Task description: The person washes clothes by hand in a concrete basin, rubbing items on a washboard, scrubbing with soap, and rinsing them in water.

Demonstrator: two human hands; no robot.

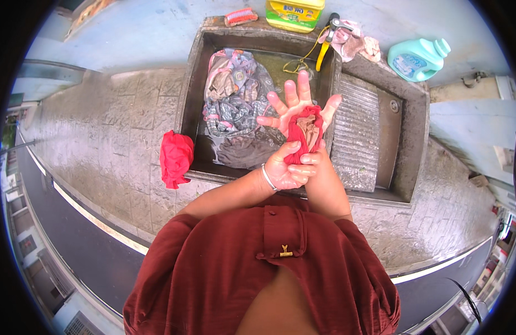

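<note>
My left hand (pixel 288 166), with a silver bangle at its wrist, is wrapped around the lower end of a wet, bunched red cloth (pixel 292 146) and my right wrist. The cloth shows a tan-brown inner part (pixel 310 129). It lies along the upturned palm of my right hand (pixel 297 104), whose fingers are spread wide. Both hands look wet and are above the right side of a stone sink basin (pixel 195 100). In the basin, left of my hands, wet patterned laundry (pixel 237 100) and a dark grey-brown garment (pixel 245 151) lie in shallow water.
A ribbed stone washboard (pixel 356 134) adjoins the basin. A red cloth bundle (pixel 176 157) sits on its left front corner. Along the back are a scrub brush (pixel 241 16), yellow tub (pixel 294 16), tap with yellow spout (pixel 323 54), pink cloths (pixel 348 42) and teal detergent bottle (pixel 417 59).
</note>
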